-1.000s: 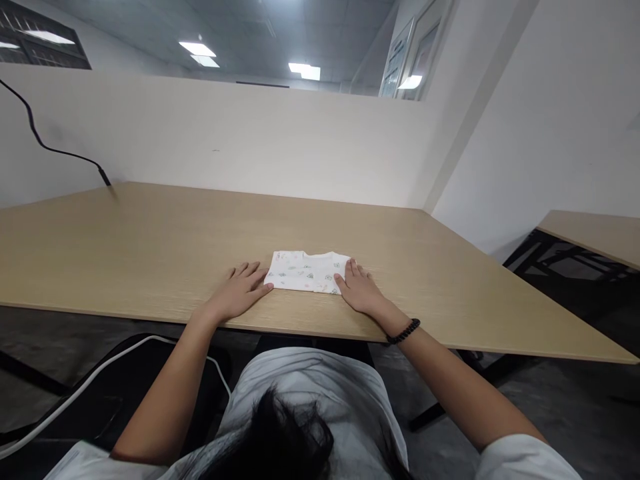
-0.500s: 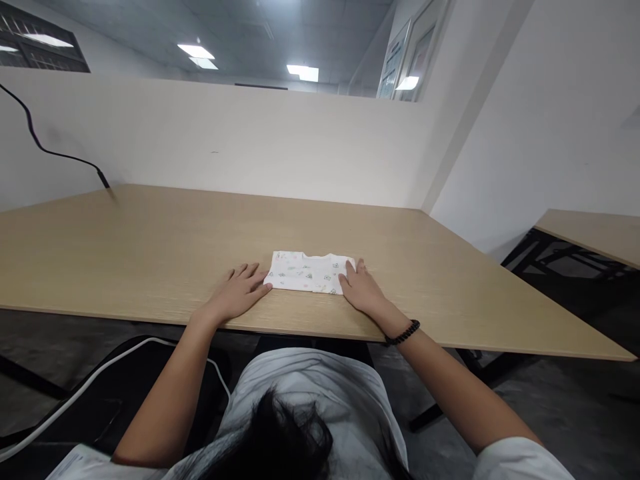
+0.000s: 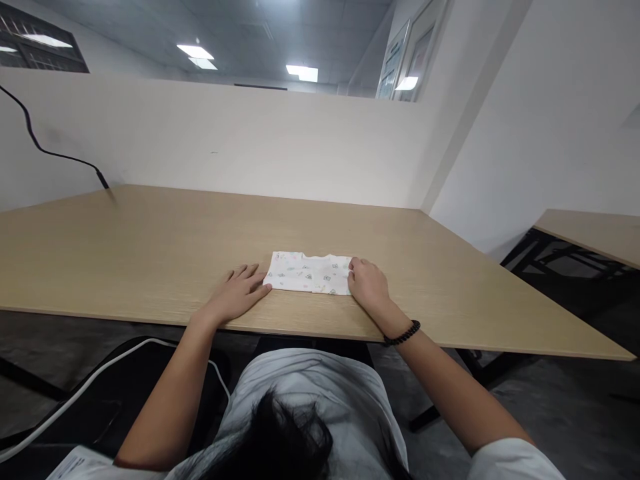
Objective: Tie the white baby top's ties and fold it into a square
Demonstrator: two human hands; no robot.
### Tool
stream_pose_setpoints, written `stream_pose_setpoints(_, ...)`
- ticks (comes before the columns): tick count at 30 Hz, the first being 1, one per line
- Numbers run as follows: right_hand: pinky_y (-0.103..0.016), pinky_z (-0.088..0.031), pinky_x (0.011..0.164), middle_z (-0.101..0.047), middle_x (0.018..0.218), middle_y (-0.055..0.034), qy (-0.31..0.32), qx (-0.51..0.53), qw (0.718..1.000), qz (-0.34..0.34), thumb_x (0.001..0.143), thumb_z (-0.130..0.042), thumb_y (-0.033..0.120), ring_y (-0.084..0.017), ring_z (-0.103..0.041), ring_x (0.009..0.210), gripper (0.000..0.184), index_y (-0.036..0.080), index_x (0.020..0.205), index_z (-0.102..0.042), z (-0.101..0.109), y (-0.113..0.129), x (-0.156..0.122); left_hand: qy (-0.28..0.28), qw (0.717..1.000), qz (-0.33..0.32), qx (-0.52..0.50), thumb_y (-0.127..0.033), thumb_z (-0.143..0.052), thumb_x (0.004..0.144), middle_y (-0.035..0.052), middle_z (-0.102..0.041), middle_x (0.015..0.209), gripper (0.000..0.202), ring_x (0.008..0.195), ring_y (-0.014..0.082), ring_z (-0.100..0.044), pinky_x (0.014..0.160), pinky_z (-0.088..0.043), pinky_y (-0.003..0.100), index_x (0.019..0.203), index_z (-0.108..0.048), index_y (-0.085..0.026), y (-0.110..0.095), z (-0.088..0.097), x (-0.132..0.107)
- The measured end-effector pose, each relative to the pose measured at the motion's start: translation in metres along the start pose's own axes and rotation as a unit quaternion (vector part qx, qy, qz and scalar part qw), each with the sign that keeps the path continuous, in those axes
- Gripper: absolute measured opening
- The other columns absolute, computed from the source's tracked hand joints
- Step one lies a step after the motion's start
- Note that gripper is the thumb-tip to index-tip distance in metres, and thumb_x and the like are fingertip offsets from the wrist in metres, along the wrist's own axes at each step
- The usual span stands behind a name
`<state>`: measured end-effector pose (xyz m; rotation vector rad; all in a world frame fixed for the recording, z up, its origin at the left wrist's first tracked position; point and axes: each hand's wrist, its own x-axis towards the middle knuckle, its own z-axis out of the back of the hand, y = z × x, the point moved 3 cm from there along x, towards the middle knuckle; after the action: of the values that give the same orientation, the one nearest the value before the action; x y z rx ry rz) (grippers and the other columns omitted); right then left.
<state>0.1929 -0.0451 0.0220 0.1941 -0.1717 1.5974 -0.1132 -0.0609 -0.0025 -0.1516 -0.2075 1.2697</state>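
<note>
A folded white baby shirt [image 3: 307, 273] with small coloured prints lies flat near the table's front edge, its neckline notch at the far side. My left hand [image 3: 237, 290] rests flat on the table, fingers spread, with the thumb and a fingertip touching the shirt's left end. At the other end, my right hand [image 3: 369, 283] has its fingers curled in and closed on the right edge of the shirt. The fingertips there are partly hidden behind the hand. A black coiled band [image 3: 403, 333] circles the right wrist.
The light wooden table [image 3: 200, 227] ends at a white partition [image 3: 280, 147] with glass above. A black cable [image 3: 65, 156] hangs at the far left. A second table [image 3: 595, 230] stands at the right. Below the front edge is a black chair [image 3: 125, 393] with a white cable [image 3: 75, 393].
My right hand has gone from lying with spread fingers on the shirt's right part to curled fingers at its right edge, shifting slightly right. My left hand stays in place.
</note>
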Motion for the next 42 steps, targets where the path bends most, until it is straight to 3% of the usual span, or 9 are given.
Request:
stream_pose_setpoints(6, -0.039, -0.044, 0.091, -0.064, 0.113, -0.0191, -0.041, 0.016, 0.999, 0.030, 0.094, -0.043, 0.009, -0.031, -0.059, 0.109, 0.029, 0.011, 0.115, -0.063, -0.002, 0.001, 0.001, -0.003, 1.000, -0.001, -0.016, -0.070, -0.032, 0.094, 0.0163, -0.029, 0.162, 0.076, 0.151, 0.0365, -0.023, 0.119, -0.019, 0.056, 0.150, -0.043, -0.020, -0.010, 0.003, -0.002)
stream_pose_setpoints(10, -0.042, -0.041, 0.101, -0.058, 0.126, -0.0190, -0.088, 0.093, 0.972, 0.198, 0.099, -0.045, 0.020, -0.031, -0.053, 0.119, 0.027, 0.012, 0.117, -0.062, -0.005, 0.013, 0.000, -0.015, 0.998, -0.050, -0.032, -0.075, -0.031, 0.091, 0.0201, -0.012, 0.166, 0.095, 0.154, 0.0354, -0.007, 0.121, -0.015, 0.054, 0.159, -0.018, -0.010, -0.048, 0.013, 0.002)
stream_pose_setpoints(12, -0.041, -0.042, 0.103, -0.059, 0.127, -0.0159, -0.067, 0.149, 0.941, 0.298, 0.102, -0.043, 0.027, -0.027, -0.054, 0.119, 0.029, 0.015, 0.122, -0.060, -0.008, 0.021, -0.003, 0.006, 0.991, -0.133, -0.016, -0.074, -0.030, 0.092, 0.0162, -0.011, 0.167, 0.092, 0.155, 0.0318, -0.004, 0.123, -0.007, 0.051, 0.160, -0.016, -0.012, -0.074, 0.016, 0.008)
stream_pose_setpoints(14, -0.041, -0.045, 0.101, -0.061, 0.125, -0.0138, -0.032, 0.187, 0.919, 0.347, 0.103, -0.043, 0.032, -0.026, -0.056, 0.117, 0.031, 0.017, 0.126, -0.057, -0.011, 0.024, -0.005, 0.042, 0.982, -0.182, -0.001, -0.074, -0.029, 0.093, 0.0157, -0.017, 0.166, 0.090, 0.154, 0.0303, -0.009, 0.123, -0.006, 0.049, 0.159, -0.020, -0.014, -0.093, 0.014, 0.017)
stream_pose_setpoints(18, -0.044, -0.046, 0.100, -0.061, 0.123, -0.0149, -0.012, 0.201, 0.916, 0.346, 0.101, -0.046, 0.037, -0.028, -0.055, 0.117, 0.037, 0.017, 0.130, -0.055, -0.013, 0.024, -0.005, 0.072, 0.980, -0.186, 0.017, -0.070, -0.034, 0.093, 0.0199, -0.035, 0.159, 0.085, 0.149, 0.0322, -0.029, 0.120, -0.017, 0.045, 0.153, -0.032, -0.010, -0.102, 0.002, 0.033)
stream_pose_setpoints(23, -0.044, -0.045, 0.100, -0.060, 0.121, -0.0145, -0.006, 0.194, 0.918, 0.345, 0.101, -0.047, 0.040, -0.028, -0.054, 0.117, 0.041, 0.017, 0.133, -0.055, -0.016, 0.023, -0.002, 0.022, 0.983, -0.179, 0.017, -0.066, -0.041, 0.092, 0.0206, -0.039, 0.156, 0.082, 0.145, 0.0338, -0.035, 0.116, -0.027, 0.043, 0.151, -0.033, -0.010, -0.095, -0.012, 0.040)
stream_pose_setpoints(28, -0.044, -0.045, 0.100, -0.059, 0.119, -0.0152, -0.003, 0.190, 0.921, 0.339, 0.101, -0.047, 0.041, -0.028, -0.054, 0.115, 0.044, 0.016, 0.136, -0.054, -0.018, 0.023, -0.001, -0.004, 0.980, -0.198, 0.016, -0.065, -0.043, 0.091, 0.0207, -0.053, 0.142, 0.072, 0.135, 0.0359, -0.046, 0.112, -0.033, 0.046, 0.138, -0.049, -0.011, -0.096, -0.013, 0.042)
stream_pose_setpoints(38, -0.045, -0.041, 0.104, -0.058, 0.126, -0.0147, 0.020, 0.145, 0.938, 0.315, 0.102, -0.041, 0.044, -0.029, -0.052, 0.120, 0.052, 0.018, 0.147, -0.048, -0.019, 0.025, -0.002, 0.007, 0.980, -0.199, -0.008, -0.068, -0.036, 0.094, 0.0162, -0.043, 0.152, 0.079, 0.144, 0.0312, -0.035, 0.118, -0.025, 0.043, 0.153, -0.035, -0.015, -0.090, -0.019, 0.038)
stream_pose_setpoints(42, -0.044, -0.039, 0.107, -0.054, 0.136, -0.0183, 0.031, 0.133, 0.949, 0.285, 0.101, -0.041, 0.050, -0.030, -0.048, 0.129, 0.060, 0.013, 0.148, -0.045, -0.021, 0.026, -0.001, 0.013, 0.982, -0.189, -0.010, -0.070, -0.032, 0.094, 0.0178, -0.037, 0.158, 0.083, 0.147, 0.0323, -0.030, 0.119, -0.022, 0.045, 0.156, -0.030, -0.014, -0.090, -0.020, 0.036)
